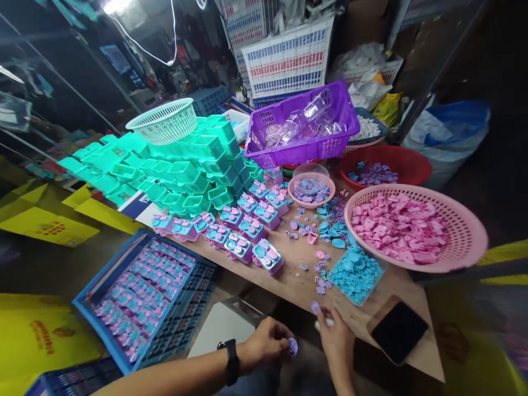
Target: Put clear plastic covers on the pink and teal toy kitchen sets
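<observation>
Left hand [266,344] pinches a purple disc [292,346]; right hand [336,335] grips another piece [315,307]. Blue crate [124,352] mostly filled; green trays [181,165] remain stacked.

- Left hand [264,344], watch [231,360] on the wrist, pinches a small purple disc [292,346] below the table [297,286] edge.
- Right hand [336,335] holds another purple piece [315,307] at its fingertips.
- Pink basket [466,236] of pink parts sits on the right; blue discs [355,272] lie just beside it.
- Phone [396,330] lies near the right hand.
- Blue crate [103,286] holds assembled pieces on the left.
</observation>
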The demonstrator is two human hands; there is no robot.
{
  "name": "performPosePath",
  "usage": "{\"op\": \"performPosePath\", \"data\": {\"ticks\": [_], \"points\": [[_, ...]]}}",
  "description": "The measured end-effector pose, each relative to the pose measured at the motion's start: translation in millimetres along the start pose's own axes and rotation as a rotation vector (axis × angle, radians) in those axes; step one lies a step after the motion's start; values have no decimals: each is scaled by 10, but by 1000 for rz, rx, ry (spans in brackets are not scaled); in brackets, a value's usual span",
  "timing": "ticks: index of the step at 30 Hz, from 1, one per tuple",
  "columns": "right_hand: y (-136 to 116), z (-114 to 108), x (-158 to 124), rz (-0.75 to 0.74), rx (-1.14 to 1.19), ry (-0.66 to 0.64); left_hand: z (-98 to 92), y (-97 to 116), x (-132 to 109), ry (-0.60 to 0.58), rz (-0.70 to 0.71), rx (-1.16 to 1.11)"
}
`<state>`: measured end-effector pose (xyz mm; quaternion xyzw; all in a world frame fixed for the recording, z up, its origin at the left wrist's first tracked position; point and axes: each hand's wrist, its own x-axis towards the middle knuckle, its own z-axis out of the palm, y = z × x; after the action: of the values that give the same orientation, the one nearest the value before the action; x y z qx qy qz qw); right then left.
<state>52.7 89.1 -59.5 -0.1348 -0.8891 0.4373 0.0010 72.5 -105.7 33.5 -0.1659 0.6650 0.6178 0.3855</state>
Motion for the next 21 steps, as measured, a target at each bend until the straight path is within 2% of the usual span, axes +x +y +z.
{"op": "performPosePath", "data": {"ticks": [3, 6, 9, 14, 17, 21], "points": [[-177, 529, 360, -88, 13, -32, -228, 42, -25, 67, 22, -42], [-241, 806, 522, -157, -2, -38, -332, 5, -87, 125, 40, -65], [-218, 897, 566, -224, -25, -5, -375, -114, -113, 166, 50, -79], [-207, 843, 735, -310, -69, 117, -472, -311, -36, 168, 37, -89], [-310, 826, 1052, -376, -86, 134, -588, -314, 46, 133, 13, -74], [-475, 977, 1565, -474, -132, 118, -870, -245, 247, -47, -7, -16]]}}
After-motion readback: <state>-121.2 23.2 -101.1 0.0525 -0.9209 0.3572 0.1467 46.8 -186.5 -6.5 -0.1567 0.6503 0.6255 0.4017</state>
